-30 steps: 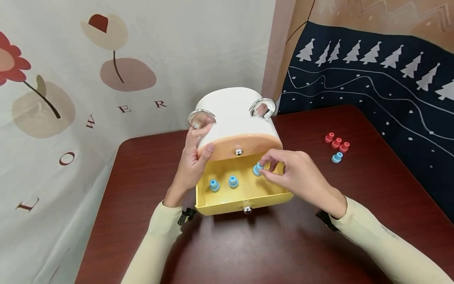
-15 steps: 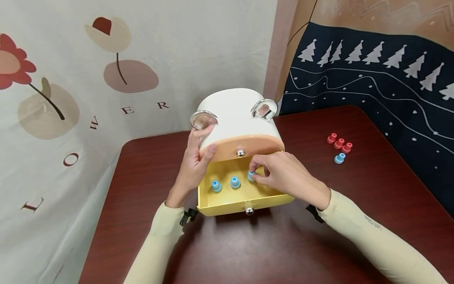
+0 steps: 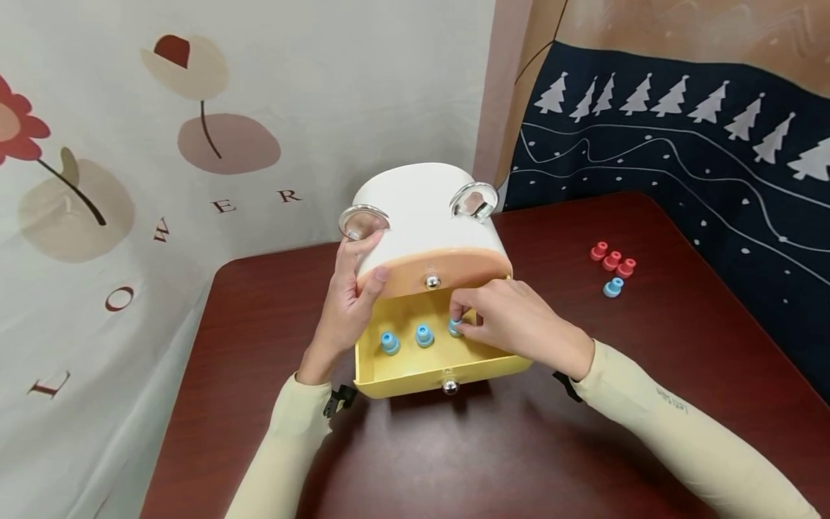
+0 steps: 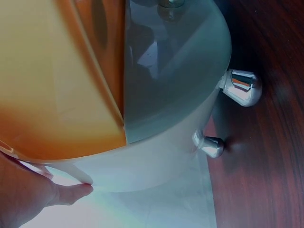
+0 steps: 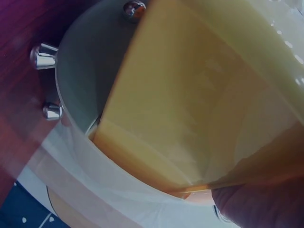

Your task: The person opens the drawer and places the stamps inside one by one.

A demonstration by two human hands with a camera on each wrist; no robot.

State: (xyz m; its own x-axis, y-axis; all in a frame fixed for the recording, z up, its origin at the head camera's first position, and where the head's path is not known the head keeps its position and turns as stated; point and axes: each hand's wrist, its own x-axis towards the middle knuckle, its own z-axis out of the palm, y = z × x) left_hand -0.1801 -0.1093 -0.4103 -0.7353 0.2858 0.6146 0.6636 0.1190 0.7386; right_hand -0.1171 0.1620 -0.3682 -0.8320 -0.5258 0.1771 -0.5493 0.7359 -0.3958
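Observation:
A white toy-like drawer cabinet [image 3: 424, 198] with two ring-shaped ears and an orange upper front stands on the table, its yellow lower drawer [image 3: 447, 360] pulled out. My left hand [image 3: 350, 295] grips the cabinet's left side, thumb on the orange front, finger on top near the ear. Inside the drawer, my right hand [image 3: 512, 317] pinches a small blue stepped peg [image 3: 455, 329], partly hidden by the fingers. Two like it, a left blue peg [image 3: 390, 343] and a middle blue peg [image 3: 424, 336], stand upright to its left. The left wrist view shows the cabinet's underside [image 4: 175, 71].
To the right on the dark red table [image 3: 583, 418] stand several more pegs: a group of red pegs [image 3: 612, 261] and a single blue peg [image 3: 613, 287]. A silver drawer knob [image 3: 450, 387] sticks out in front. Printed cloths [image 3: 363, 86] hang behind.
My right hand has moved left and down into the drawer with the blue peg, bringing it into line with the other two. My left hand keeps its hold on the cabinet.

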